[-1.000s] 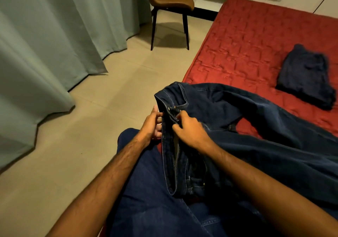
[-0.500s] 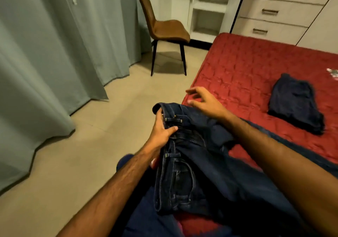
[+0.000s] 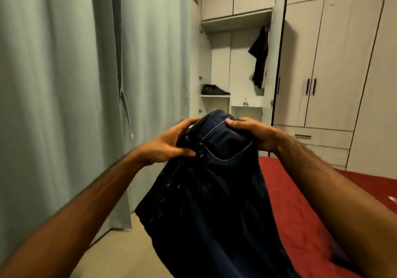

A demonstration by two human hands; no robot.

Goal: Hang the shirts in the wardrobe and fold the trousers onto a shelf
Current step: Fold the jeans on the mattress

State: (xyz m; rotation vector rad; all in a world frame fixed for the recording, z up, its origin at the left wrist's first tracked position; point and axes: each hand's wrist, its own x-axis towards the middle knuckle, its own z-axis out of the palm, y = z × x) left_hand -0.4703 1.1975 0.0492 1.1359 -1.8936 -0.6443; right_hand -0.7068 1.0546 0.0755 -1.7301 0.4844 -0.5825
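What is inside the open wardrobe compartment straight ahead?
A dark garment hangs at its right, and a dark shoe sits on the left shelf. The raised dark blue jeans cover the compartment's lower part.

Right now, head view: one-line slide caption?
Both hands, left hand and right hand, hold dark jeans up by the waistband, facing the open wardrobe.

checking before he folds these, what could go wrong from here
1. Both hands, left hand and right hand, grip only the waistband of the jeans; the legs hang loose, so a fold in mid-air would likely come out crooked.
2. The hanging legs may drag across the floor by the bed.
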